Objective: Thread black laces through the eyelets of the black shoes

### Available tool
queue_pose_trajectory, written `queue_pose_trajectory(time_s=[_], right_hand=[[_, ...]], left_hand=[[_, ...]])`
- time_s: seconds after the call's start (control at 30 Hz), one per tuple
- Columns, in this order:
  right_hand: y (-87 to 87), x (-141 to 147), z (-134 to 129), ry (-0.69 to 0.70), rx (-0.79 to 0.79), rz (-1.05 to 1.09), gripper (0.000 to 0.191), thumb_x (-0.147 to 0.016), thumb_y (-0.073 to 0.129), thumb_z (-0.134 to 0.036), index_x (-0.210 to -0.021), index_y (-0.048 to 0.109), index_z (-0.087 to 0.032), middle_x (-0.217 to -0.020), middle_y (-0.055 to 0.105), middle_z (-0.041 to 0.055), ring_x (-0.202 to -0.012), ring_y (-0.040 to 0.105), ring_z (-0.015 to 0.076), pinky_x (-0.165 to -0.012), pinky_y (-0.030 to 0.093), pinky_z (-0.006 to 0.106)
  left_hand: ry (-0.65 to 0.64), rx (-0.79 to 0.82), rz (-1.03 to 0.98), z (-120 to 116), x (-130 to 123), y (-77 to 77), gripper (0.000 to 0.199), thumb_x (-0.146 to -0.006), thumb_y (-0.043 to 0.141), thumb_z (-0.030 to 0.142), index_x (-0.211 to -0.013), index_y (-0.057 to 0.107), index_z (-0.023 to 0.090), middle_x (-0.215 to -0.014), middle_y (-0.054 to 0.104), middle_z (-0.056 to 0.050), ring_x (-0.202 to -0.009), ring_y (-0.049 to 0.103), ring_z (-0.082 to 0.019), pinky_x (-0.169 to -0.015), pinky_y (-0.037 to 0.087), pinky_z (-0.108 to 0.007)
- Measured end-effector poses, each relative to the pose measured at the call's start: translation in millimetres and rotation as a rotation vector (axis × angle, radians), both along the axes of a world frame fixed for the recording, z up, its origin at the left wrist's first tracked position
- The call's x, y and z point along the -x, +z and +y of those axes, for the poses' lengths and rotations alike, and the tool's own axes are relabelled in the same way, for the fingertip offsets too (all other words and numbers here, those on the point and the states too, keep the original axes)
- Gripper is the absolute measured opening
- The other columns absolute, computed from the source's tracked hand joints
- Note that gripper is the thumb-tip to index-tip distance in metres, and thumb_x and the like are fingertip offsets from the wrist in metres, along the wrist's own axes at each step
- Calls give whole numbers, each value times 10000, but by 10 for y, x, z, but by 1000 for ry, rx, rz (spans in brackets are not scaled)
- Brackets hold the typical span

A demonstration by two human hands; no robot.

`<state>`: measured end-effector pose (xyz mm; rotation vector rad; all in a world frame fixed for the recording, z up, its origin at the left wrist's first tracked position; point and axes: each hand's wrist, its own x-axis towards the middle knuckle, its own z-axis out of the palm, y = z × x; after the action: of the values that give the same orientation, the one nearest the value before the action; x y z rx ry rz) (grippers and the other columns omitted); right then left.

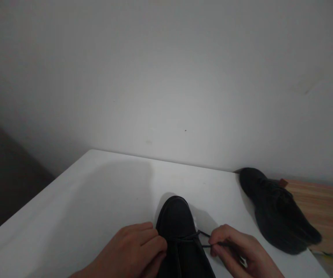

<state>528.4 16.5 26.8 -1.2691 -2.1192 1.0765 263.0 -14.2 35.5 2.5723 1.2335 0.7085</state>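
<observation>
A black shoe (pixel 175 218) stands on the white table with its toe pointing away from me, its rear cut off by the bottom edge. My right hand (pixel 236 249), to the right of the shoe, pinches a dark shoelace (pixel 205 246) between thumb and fingertips; the lace is drawn out sideways from the shoe. Against the shoe's left side rests my left hand (pixel 137 249), its fingers curled at the lacing. What those fingers hold, if anything, is hidden.
A second black shoe (pixel 276 212) lies at the right edge of the white table (pixel 120 193). Beyond it is a wood-grained surface (pixel 323 212). A pale wall (pixel 166 77) rises behind the table. The far left is dark.
</observation>
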Motion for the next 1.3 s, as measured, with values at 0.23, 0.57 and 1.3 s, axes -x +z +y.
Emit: queue_pose_trajectory(time_s=[0.23,0.57,1.3], right_hand=[[-42,-4,8,-23,-3,3,200,-908,493,-349,-824,607,-208,-721,624,20,-667,596,143,-586,484,199],[-84,41,25,-35,82,77,196,-883,537,-358,-808,619,-197,-719,620,20,-674,587,145,-600,489,207],[13,76,7,133,-394,-88,133,-890,467,-128,-836,556,-211,-810,594,39,-750,597,147,-651,512,216]], left_hand=[[-8,55,-42,0,-4,-86,150,-862,491,91,-846,587,205,-708,644,6,-650,565,-132,-590,442,-193],[3,37,-196,58,57,-185,110,-861,589,192,-867,686,243,-787,596,-5,-718,578,-109,-586,458,-152],[34,87,-173,-52,-3,-155,240,-816,513,60,-906,663,224,-774,651,-17,-715,616,-119,-571,472,-140]])
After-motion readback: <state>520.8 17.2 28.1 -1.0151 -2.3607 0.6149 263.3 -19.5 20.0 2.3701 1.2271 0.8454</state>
